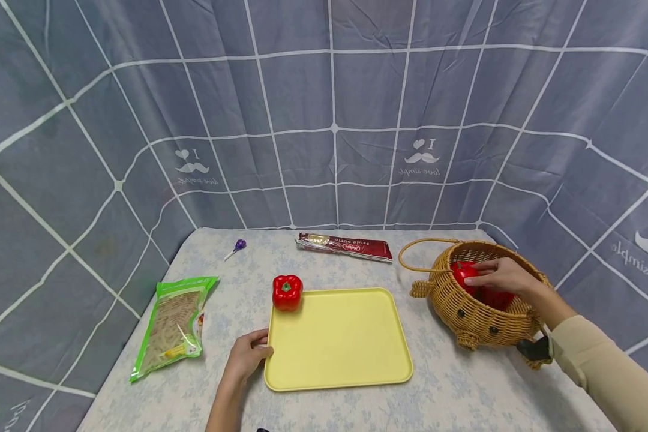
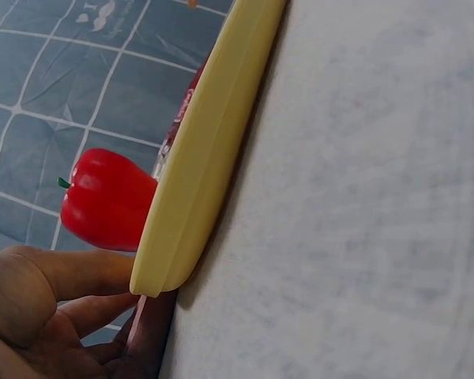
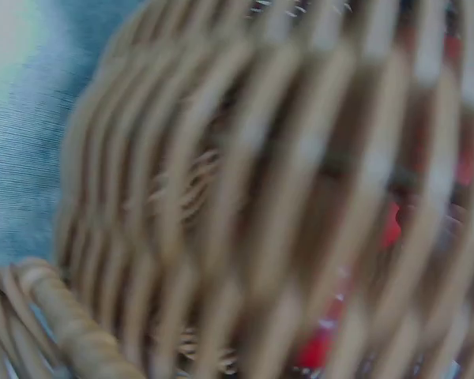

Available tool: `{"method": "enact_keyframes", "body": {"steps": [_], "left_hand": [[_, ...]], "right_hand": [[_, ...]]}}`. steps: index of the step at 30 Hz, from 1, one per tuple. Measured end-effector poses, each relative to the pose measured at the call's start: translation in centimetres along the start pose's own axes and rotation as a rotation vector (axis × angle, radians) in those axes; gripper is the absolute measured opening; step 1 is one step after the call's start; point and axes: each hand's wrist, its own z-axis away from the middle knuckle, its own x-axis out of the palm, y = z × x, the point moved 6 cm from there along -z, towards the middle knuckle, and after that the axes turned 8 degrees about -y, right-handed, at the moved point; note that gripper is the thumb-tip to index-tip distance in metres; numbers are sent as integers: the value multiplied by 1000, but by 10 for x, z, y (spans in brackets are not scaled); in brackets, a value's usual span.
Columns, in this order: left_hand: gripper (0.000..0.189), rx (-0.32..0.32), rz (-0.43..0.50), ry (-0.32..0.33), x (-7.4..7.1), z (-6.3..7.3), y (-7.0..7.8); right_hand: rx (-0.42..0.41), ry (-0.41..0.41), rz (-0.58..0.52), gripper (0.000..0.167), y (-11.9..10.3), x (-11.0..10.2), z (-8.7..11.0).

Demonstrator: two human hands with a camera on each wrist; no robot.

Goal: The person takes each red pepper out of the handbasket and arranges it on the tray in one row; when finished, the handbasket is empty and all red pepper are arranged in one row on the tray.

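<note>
My left hand (image 1: 246, 355) is at the left edge of the yellow tray (image 1: 337, 342), gripping its rim. In the left wrist view, its fingers (image 2: 87, 272) meet the tray's corner (image 2: 182, 189), others curling lower beside it. A red bell pepper (image 1: 287, 293) with a green stem sits on the tray's far left corner. At the right, my right hand (image 1: 502, 275) reaches into a wicker basket (image 1: 453, 312) and holds a shiny red bell pepper (image 1: 464, 276) near its rim. More red shows deeper inside. The right wrist view shows mostly blurred basket weave (image 3: 221, 197), with the hand hidden.
A green-edged food packet (image 1: 173, 327) lies at the left of the table. Toward the back are a purple lollipop (image 1: 240, 245) and a dark red packet (image 1: 345, 246). The basket's handle loop (image 1: 402, 255) sticks out leftward. A grey-blue checked curtain (image 1: 335, 156) surrounds the table.
</note>
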Motion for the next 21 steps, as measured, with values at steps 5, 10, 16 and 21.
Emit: {"method": "enact_keyframes", "body": {"steps": [5,10,16,21], "left_hand": [[48,-6,-4,-8,-1,0,1],[48,-6,-1,-10,-1,0,2],[47,9,4,-10,-1,0,3],[47,6,-5,-8,-1,1,2]], "right_hand": [[2,13,-69,79,-1,-10,5],[-14,31,-47,78,-7,-18,12],[-35,51,-67,77,-13,-31,23],[-27,81,-111,78,-13,-44,30]]}}
